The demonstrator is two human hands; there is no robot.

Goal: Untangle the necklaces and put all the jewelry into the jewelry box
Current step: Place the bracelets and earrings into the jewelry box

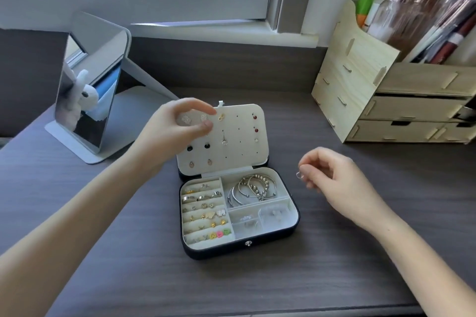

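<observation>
A black jewelry box lies open mid-table, its cream lid panel upright and studded with earrings. Rings and small studs fill the left slots, silver bangles lie in the upper right compartment, and small clear pieces sit in the lower right ones. My left hand hovers in front of the lid's upper left, thumb and forefinger curved apart, holding nothing that I can see. My right hand is to the right of the box, fingers curled, pinching a tiny silver earring.
A standing mirror is at the left rear. A wooden drawer organizer with brushes and bottles stands at the right rear. The dark wood table runs back to a window sill.
</observation>
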